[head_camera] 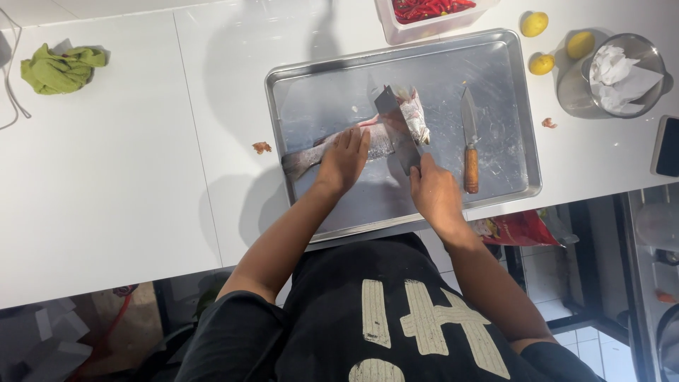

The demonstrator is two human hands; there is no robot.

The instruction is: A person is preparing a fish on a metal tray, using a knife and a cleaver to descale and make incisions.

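a silvery-grey whole fish (368, 141) lies across the middle of a shallow rectangular metal tray (509, 106), its tail pointing toward the tray's left edge and its pale, cut-open head end near the tray's centre. the left hand (343, 161) lies flat on the fish's body, fingers spread and pressing down on it, palm open rather than curled round it. the right hand (436, 194) is closed round the handle of a broad dark cleaver (397, 127), whose blade stands across the fish just beside the left fingertips, at the head end.

to the right of the cleaver, on the same tray, a smaller knife with a wooden handle (469, 141) lies apart from the fish, blade pointing away from the person. the tray sits on a white countertop (113, 184). beyond the tray's far edge stands a clear plastic tub of red chillies (424, 14). to the right lie three small yellow citrus fruits (535, 23) next to a round metal bowl holding crumpled white paper (622, 71). a crumpled green cloth (60, 69) rests well apart at the far left, and a small reddish scrap (262, 147) lies on the counter just left of the tray.
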